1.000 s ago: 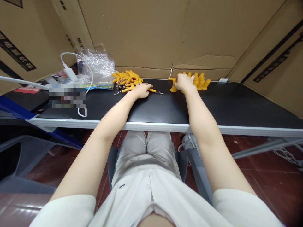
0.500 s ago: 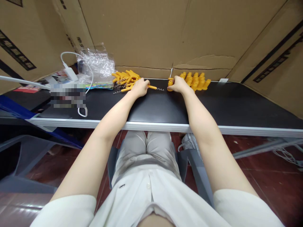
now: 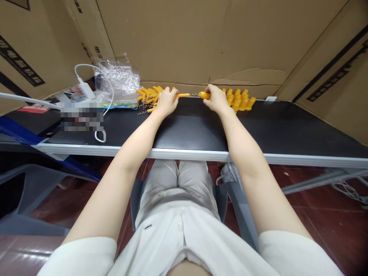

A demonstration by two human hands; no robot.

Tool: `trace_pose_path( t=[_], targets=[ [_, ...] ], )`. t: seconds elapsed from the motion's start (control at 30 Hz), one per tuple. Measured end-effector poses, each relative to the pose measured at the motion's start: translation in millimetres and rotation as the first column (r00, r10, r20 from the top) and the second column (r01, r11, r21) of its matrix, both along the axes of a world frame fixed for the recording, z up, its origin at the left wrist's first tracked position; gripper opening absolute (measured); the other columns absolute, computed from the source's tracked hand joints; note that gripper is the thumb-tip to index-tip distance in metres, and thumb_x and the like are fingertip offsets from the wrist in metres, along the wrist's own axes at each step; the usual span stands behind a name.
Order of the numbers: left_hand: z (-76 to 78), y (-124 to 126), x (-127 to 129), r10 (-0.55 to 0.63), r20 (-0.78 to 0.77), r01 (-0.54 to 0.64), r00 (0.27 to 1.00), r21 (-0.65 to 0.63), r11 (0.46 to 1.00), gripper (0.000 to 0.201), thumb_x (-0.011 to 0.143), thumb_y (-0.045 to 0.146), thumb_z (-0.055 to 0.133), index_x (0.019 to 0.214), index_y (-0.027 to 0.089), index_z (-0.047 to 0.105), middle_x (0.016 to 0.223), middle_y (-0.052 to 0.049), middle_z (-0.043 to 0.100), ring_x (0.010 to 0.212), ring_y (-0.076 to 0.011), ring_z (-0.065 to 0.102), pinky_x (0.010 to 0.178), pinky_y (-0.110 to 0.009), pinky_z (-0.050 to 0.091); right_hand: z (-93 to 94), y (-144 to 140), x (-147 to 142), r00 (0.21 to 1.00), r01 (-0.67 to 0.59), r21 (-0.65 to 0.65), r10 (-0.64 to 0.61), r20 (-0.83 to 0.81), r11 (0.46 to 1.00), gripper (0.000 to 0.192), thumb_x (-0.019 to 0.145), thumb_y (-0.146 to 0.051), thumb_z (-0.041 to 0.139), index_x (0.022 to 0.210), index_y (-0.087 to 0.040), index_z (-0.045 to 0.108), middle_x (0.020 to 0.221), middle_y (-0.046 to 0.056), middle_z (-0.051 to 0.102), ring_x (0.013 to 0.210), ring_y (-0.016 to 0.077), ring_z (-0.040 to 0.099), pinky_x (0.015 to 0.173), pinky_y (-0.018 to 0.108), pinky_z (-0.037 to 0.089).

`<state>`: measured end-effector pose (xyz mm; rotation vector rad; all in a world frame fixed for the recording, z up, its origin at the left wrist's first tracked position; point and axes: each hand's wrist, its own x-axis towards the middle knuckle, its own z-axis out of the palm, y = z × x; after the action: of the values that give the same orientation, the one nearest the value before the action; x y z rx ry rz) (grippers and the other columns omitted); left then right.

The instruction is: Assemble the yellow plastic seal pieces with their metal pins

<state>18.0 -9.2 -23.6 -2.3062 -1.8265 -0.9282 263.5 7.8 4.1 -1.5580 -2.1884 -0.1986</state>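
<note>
1. At the far edge of the black table (image 3: pixel 201 130), the left hand (image 3: pixel 166 100) has its fingers clamped on a ribbed orange rod (image 3: pixel 183 95), and the right hand (image 3: pixel 215 99) pinches an orange cap piece (image 3: pixel 204 95); a small metal spring (image 3: pixel 194 94) appears to bridge them
2. Misaligned, the spring may buckle or jump out of the gap
3. Springs (image 3: pixel 143 108) lying loose near the left orange pile (image 3: pixel 149 94) could be swept off by the left wrist
4. Just beside the right hand, the right orange pile (image 3: pixel 240 99) could be knocked over by a sideways slip
</note>
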Motion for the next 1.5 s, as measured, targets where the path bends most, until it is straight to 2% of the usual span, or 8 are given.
trace_pose_path(
  t=[0.33, 0.6, 0.8, 1.03, 1.2, 1.33, 1.43, 1.5],
  targets=[
    [-0.8, 0.4, 3.0, -0.051, 0.008, 0.051, 0.999, 0.032, 0.998, 0.038, 0.106, 0.033, 0.054, 0.142, 0.022, 0.062, 0.136, -0.017, 0.065, 0.135, -0.0345, 0.065, 0.12, -0.046, 0.047, 5.4, -14.7, -14.2, 0.986, -0.166, -0.006, 0.166, -0.023, 0.986, 0.046, 0.099, -0.019, 0.054, 0.143, -0.017, 0.065, 0.15, 0.019, 0.064, 0.141, 0.0383, 0.057, 0.117, 0.055, 0.045],
    [-15.3, 26.5, -13.4, -0.137, 0.069, 0.124, 0.988, 0.167, 0.978, 0.038, 0.092, 0.019, 0.069, 0.129, 0.023, 0.063, 0.129, -0.015, 0.07, 0.132, -0.0351, 0.068, 0.121, -0.053, 0.048, -17.3, 27.5, -5.9, 0.876, -0.392, 0.099, 0.404, -0.264, 0.914, 0.049, 0.1, -0.04, 0.07, 0.143, -0.019, 0.069, 0.14, 0.018, 0.07, 0.13, 0.037, 0.068, 0.117, 0.057, 0.053],
    [-22.2, 39.8, -21.7, -0.141, 0.112, 0.109, 0.984, 0.255, 0.961, 0.034, 0.088, 0.015, 0.068, 0.121, 0.025, 0.065, 0.118, -0.012, 0.073, 0.121, -0.0314, 0.07, 0.116, -0.05, 0.053, -19.5, 37.6, -2.8, 0.744, -0.444, -0.042, 0.341, -0.575, 0.895, 0.068, 0.089, -0.04, 0.088, 0.148, -0.021, 0.061, 0.142, 0.015, 0.068, 0.109, 0.0285, 0.079, 0.105, 0.049, 0.064],
    [-20.3, 39.1, -25.5, -0.137, 0.091, 0.11, 0.986, 0.254, 0.961, 0.034, 0.087, 0.018, 0.065, 0.121, 0.022, 0.068, 0.116, -0.013, 0.074, 0.115, -0.0303, 0.071, 0.114, -0.046, 0.054, -2.4, 5.2, -7.3, 0.54, -0.528, -0.118, 0.225, -0.811, 0.841, 0.041, 0.085, -0.045, 0.095, 0.101, -0.02, 0.068, 0.097, 0.007, 0.077, 0.092, 0.0216, 0.08, 0.09, 0.039, 0.071],
    [-15.6, 34.4, -24.6, -0.175, 0.097, 0.144, 0.98, 0.263, 0.954, 0.035, 0.086, 0.016, 0.065, 0.12, 0.023, 0.067, 0.119, -0.012, 0.074, 0.119, -0.0309, 0.071, 0.116, -0.048, 0.053, 3.1, -7.5, -14.0, 0.565, -0.461, -0.253, 0.061, -0.823, 0.851, 0.061, 0.09, -0.078, 0.076, 0.087, -0.017, 0.068, 0.068, 0.007, 0.072, 0.063, 0.0193, 0.076, 0.063, 0.028, 0.067],
    [-12.8, 31.5, -20.3, -0.183, 0.098, 0.154, 0.978, 0.253, 0.955, 0.035, 0.088, 0.015, 0.065, 0.123, 0.022, 0.066, 0.122, -0.013, 0.072, 0.123, -0.0318, 0.07, 0.118, -0.05, 0.052, 3.7, -5.8, -16.3, 0.604, -0.394, -0.309, -0.01, -0.797, 0.866, 0.085, 0.089, -0.096, 0.055, 0.105, -0.015, 0.077, 0.057, 0.006, 0.067, 0.056, 0.0214, 0.074, 0.052, 0.027, 0.062],
    [-13.5, 33.3, -18.9, -0.163, 0.105, 0.132, 0.981, 0.255, 0.958, 0.035, 0.089, 0.016, 0.065, 0.123, 0.022, 0.066, 0.122, -0.014, 0.072, 0.125, -0.0314, 0.07, 0.119, -0.05, 0.051, 5.4, -4.2, -12.5, 0.615, -0.387, -0.333, -0.028, -0.788, 0.86, 0.09, 0.089, -0.098, 0.051, 0.116, -0.016, 0.077, 0.064, 0.007, 0.07, 0.058, 0.0218, 0.076, 0.052, 0.026, 0.061],
    [-15.0, 35.8, -19.8, -0.147, 0.109, 0.115, 0.983, 0.257, 0.96, 0.034, 0.09, 0.016, 0.064, 0.123, 0.023, 0.066, 0.122, -0.013, 0.072, 0.124, -0.0312, 0.07, 0.119, -0.05, 0.051, 6.3, -3.8, -7.9, 0.603, -0.416, -0.323, -0.008, -0.798, 0.85, 0.082, 0.09, -0.092, 0.06, 0.121, -0.018, 0.075, 0.08, 0.008, 0.077, 0.063, 0.0208, 0.078, 0.054, 0.026, 0.062]
  ],
)
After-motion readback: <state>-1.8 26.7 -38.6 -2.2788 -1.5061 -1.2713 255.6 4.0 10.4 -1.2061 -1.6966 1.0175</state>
